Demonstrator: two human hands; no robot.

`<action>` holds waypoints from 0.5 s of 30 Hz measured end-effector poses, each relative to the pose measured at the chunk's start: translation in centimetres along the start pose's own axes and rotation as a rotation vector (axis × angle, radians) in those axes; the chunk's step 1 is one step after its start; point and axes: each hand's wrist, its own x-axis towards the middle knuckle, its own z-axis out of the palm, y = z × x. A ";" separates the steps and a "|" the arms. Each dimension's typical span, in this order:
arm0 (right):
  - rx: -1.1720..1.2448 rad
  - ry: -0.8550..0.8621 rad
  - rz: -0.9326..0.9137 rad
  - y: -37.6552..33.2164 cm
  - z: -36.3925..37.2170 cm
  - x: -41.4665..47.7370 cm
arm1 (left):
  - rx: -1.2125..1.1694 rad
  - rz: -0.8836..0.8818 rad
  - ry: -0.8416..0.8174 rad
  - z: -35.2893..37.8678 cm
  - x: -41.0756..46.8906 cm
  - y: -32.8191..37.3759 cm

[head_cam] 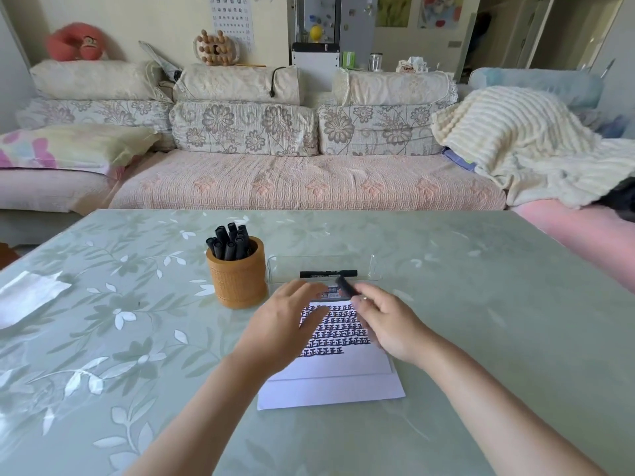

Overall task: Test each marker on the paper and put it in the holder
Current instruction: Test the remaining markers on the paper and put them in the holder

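Note:
A white paper [338,379] covered with rows of dark test marks lies on the table in front of me. My right hand [388,321] holds a black marker [346,286] at the paper's far edge, its blurred tip pointing away. My left hand [290,314] rests with spread fingers on the paper's left part. A brown woven holder [238,280] with several black markers [230,240] stands to the left of the paper. Behind the paper a clear plastic box [323,266] holds one black marker [328,273].
The table [137,338] has a pale green flowered cover. A folded white cloth or paper [29,297] lies at its left edge. A sofa [302,180] with cushions and a cream blanket [525,142] stands behind the table.

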 end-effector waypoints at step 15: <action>-0.463 -0.242 -0.058 0.2 -1.1 -0.2 | 0.190 0.241 -0.162 0.8 0.4 -1.0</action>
